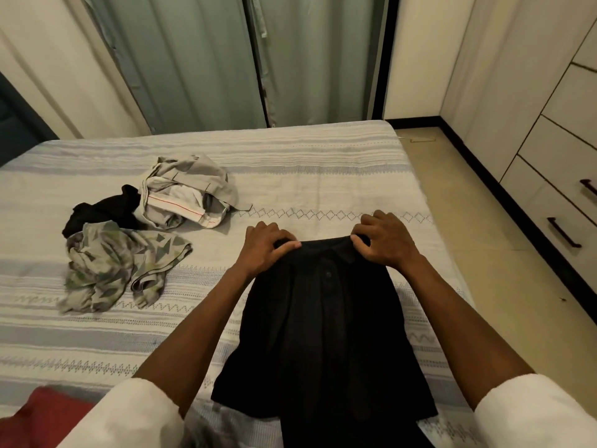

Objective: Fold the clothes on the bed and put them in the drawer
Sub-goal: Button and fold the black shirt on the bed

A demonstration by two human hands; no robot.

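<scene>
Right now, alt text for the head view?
Both hands, left and right, pinch the collar end of a black polo shirt on a striped bedspread. Unfolded camouflage, black and grey clothes lie left.

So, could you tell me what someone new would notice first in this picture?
A black collared polo shirt lies flat on the striped bedspread, with the left hand and right hand pinching its shoulders. To the left lie crumpled unfolded clothes: camouflage-patterned fabric, a grey garment and a black one.
</scene>
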